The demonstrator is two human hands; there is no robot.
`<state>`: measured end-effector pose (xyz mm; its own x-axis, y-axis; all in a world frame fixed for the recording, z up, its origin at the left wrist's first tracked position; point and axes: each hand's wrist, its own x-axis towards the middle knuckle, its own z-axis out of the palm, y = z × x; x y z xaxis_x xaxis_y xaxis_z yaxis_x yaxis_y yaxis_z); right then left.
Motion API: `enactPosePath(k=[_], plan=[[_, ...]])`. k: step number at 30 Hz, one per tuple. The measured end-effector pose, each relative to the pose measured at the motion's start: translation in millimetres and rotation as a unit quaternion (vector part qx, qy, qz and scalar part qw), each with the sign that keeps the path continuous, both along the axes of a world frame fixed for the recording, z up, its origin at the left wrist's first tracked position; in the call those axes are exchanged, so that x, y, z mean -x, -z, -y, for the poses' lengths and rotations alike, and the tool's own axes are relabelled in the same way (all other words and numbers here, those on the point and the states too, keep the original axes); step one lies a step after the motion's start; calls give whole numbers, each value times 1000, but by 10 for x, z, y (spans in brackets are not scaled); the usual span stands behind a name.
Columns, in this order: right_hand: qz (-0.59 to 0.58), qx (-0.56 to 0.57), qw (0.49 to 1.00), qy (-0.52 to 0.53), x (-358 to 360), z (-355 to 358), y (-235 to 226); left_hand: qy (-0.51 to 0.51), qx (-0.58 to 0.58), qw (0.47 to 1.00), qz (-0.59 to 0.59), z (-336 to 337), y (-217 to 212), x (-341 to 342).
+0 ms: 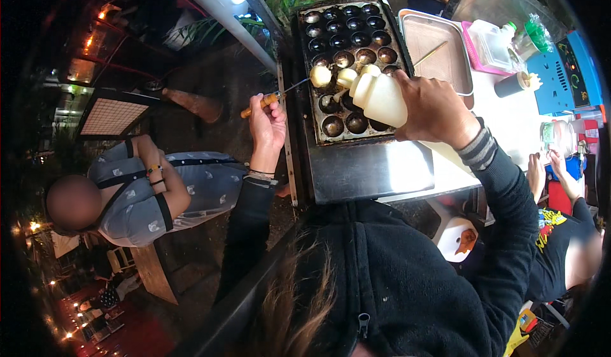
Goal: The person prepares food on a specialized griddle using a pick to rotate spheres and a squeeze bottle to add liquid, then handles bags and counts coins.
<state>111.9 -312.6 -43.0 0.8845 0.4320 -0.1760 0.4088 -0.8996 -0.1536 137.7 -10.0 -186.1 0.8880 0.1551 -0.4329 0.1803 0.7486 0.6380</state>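
Note:
My left hand (268, 128) is closed around the wooden handle (259, 105) of a thin metal pick. The pick's shaft reaches over the left edge of a dark pan (354, 133) with rows of round moulds. By its tip, a pale round dough ball (320, 76) sits at one mould. A cream-coloured squeeze bottle (386, 101) is gripped in my right hand (439, 107), tilted over the pan with its nozzle toward the left. Pale rounded shapes beside the bottle's neck are partly hidden. Several far moulds look dark inside; a few nearer ones have light residue.
Right of the pan lies a shallow tray (453, 70) with a thin stick (431, 53). Beyond are a pink-rimmed container (487, 46), a dark-bodied bottle (512, 84) and a blue box (563, 70). One person (137, 185) stands left; another person's hands (548, 169) are at right.

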Motion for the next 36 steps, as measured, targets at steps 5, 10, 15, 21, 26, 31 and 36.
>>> enactPosePath(k=[5,10,15,21,26,31,36], plan=[[-35,59,998,-5,-66,-48,-61,-1,-3,1000,-1,6,-5,-18],[-33,78,996,-22,-147,-96,-76,-10,-13,1000,-1,0,-8,-20],[3,96,995,-33,-150,-92,-66,-1,-15,1000,-1,18,-18,-23],[21,87,994,-61,-205,-86,-43,-7,-21,1000,-8,-5,-24,-13],[19,130,990,-53,-213,-139,-113,-10,-24,1000,-6,-14,-30,-17],[12,125,991,-49,-223,-153,-92,-13,-29,999,-4,-19,-12,-21],[-19,111,993,-43,-232,-143,-107,-10,-37,999,8,-53,10,-18]])
